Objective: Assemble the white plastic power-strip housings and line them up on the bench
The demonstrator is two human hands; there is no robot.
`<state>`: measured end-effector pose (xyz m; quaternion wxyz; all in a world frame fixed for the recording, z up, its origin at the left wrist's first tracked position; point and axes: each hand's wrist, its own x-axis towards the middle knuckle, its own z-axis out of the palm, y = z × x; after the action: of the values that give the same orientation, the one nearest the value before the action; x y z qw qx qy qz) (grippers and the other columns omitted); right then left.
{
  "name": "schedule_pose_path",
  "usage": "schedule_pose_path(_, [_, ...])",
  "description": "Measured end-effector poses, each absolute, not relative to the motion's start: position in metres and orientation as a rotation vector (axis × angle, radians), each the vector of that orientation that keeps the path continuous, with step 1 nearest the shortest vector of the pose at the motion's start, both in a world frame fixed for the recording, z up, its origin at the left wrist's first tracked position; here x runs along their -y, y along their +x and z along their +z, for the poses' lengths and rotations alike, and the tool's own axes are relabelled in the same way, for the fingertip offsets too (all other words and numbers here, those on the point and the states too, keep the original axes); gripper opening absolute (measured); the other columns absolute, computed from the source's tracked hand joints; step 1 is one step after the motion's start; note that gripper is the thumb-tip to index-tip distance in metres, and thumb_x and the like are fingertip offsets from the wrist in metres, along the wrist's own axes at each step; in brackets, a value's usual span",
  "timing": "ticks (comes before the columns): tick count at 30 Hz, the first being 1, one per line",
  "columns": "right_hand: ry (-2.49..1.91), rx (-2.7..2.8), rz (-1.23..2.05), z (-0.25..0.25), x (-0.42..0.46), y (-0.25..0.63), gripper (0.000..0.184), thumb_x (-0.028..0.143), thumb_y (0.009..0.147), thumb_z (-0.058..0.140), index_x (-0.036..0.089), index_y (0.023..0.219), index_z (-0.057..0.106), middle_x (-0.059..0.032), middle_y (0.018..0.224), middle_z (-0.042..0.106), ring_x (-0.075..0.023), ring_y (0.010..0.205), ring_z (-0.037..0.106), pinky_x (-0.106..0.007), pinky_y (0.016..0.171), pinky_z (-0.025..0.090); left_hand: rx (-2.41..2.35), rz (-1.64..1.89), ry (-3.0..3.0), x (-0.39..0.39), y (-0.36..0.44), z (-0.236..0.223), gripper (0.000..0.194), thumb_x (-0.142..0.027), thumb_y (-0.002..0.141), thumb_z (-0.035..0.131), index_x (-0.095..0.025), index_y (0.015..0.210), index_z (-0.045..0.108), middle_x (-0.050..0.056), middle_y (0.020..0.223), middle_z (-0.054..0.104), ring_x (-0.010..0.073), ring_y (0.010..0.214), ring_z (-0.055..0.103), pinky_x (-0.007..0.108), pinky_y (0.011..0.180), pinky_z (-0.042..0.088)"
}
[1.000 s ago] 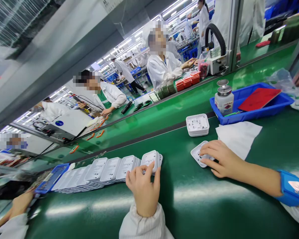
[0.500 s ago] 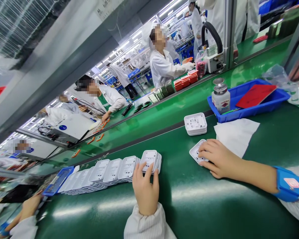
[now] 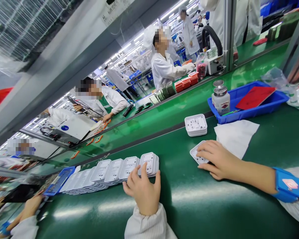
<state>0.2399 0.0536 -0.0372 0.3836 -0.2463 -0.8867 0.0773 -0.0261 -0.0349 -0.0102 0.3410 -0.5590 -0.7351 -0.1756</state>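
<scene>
My left hand (image 3: 142, 190) rests on the green belt with its fingers curled against the right end of a long overlapping row of white plastic covers (image 3: 109, 171); the fingertips touch the last cover (image 3: 149, 162). My right hand (image 3: 218, 159) lies curled over a single white cover (image 3: 196, 154) on the belt, gripping its near edge. A blue wrist strap (image 3: 287, 184) sits on my right forearm. A short stack of the same white covers (image 3: 196, 125) stands just beyond my right hand.
A white cloth (image 3: 235, 134) lies right of the stack. Behind it a blue tray (image 3: 271, 104) holds a red sheet (image 3: 255, 97), with a white dispenser bottle (image 3: 221, 98) at its left end. Another person's hand (image 3: 31, 205) reaches in at the lower left. Workers in white coats sit across the line.
My left hand has slid slightly down and left along the row's end; its fingers now sit lower on the last cover. My right hand stays on the single cover.
</scene>
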Motion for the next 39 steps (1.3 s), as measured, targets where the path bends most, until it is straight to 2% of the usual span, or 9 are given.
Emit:
schedule_pose_path(6, [-0.757,1.960,-0.061,-0.034,-0.087,0.246,0.034,0.028,0.087,0.052,0.015,0.119,0.050,-0.0187,0.119,0.049,-0.0316,0.108,0.047,-0.051,0.087,0.042,1.484,-0.848,-1.797,0.032,0.025,-0.005,0.025,-0.025,0.074,0.068,-0.019,0.098,0.063,0.014,0.115,0.054,0.0353,0.121,0.039,0.064,0.104,0.014])
schedule_pose_path(14, [-0.889,1.919,-0.138,-0.043,-0.123,0.259,0.008,0.022,0.085,0.057,0.017,0.089,0.061,-0.0155,0.123,0.049,-0.0343,0.113,0.044,-0.054,0.090,0.041,1.195,-0.934,-2.460,-0.010,0.071,-0.028,0.023,-0.036,0.077,0.066,-0.021,0.094,0.062,0.006,0.109,0.063,0.0288,0.120,0.044,0.058,0.109,0.008])
schedule_pose_path(22, [-0.896,1.892,-0.041,-0.045,-0.130,0.261,0.006,0.018,0.087,0.050,0.017,0.084,0.055,-0.0156,0.118,0.049,-0.0308,0.104,0.048,-0.052,0.087,0.044,1.140,-0.949,-2.620,-0.042,0.077,-0.022,0.005,-0.021,0.083,0.056,-0.022,0.080,0.060,-0.003,0.081,0.065,0.0206,0.108,0.055,0.058,0.110,0.004])
schedule_pose_path(25, [-0.889,1.860,-0.018,-0.040,-0.124,0.262,0.008,0.018,0.089,0.048,0.018,0.083,0.053,-0.0147,0.114,0.049,-0.0286,0.101,0.050,-0.050,0.085,0.045,1.216,-0.995,-2.556,-0.036,0.072,-0.019,0.008,-0.021,0.081,0.058,-0.022,0.090,0.059,0.003,0.096,0.063,0.0237,0.113,0.052,0.059,0.109,0.009])
schedule_pose_path(29, [-0.788,1.824,0.180,-0.030,-0.096,0.257,0.004,0.019,0.091,0.047,0.020,0.089,0.050,-0.0120,0.111,0.052,-0.0247,0.101,0.053,-0.043,0.085,0.047,1.263,-1.181,-2.321,-0.033,0.064,-0.021,0.056,-0.029,0.077,0.065,-0.017,0.125,0.040,0.017,0.128,0.044,0.0330,0.129,0.036,0.063,0.105,0.021])
schedule_pose_path(31, [-0.685,1.821,0.303,-0.026,-0.079,0.252,0.006,0.017,0.092,0.045,0.021,0.093,0.050,-0.0102,0.107,0.055,-0.0228,0.100,0.054,-0.040,0.084,0.048,1.256,-1.285,-2.288,-0.033,0.061,-0.022,0.067,-0.030,0.077,0.066,-0.018,0.133,0.030,0.021,0.136,0.034,0.0349,0.132,0.030,0.062,0.103,0.026])
schedule_pose_path(33, [-0.586,1.839,0.383,-0.023,-0.065,0.247,0.011,0.015,0.092,0.043,0.021,0.098,0.050,-0.0088,0.102,0.057,-0.0218,0.099,0.055,-0.038,0.083,0.048,1.274,-1.370,-2.380,-0.031,0.059,-0.023,0.064,-0.027,0.080,0.064,-0.019,0.133,0.030,0.020,0.135,0.038,0.0325,0.128,0.038,0.056,0.100,0.035])
schedule_pose_path(36, [-0.512,1.892,0.369,-0.021,-0.057,0.244,0.015,0.019,0.092,0.043,0.020,0.106,0.051,-0.0089,0.099,0.060,-0.0228,0.099,0.055,-0.039,0.084,0.048,1.351,-1.472,-2.553,-0.027,0.056,-0.021,0.043,-0.023,0.082,0.061,-0.020,0.121,0.043,0.011,0.108,0.060,0.0224,0.100,0.059,0.040,0.087,0.049])
schedule_pose_path(39, [-0.524,1.982,0.231,-0.023,-0.060,0.244,0.032,0.033,0.088,0.056,0.018,0.116,0.049,-0.0114,0.105,0.059,-0.0273,0.104,0.053,-0.044,0.087,0.045,1.440,-1.572,-2.511,-0.023,0.055,-0.017,0.028,-0.025,0.082,0.063,-0.019,0.106,0.051,0.005,0.090,0.063,0.0169,0.080,0.062,0.030,0.072,0.051])
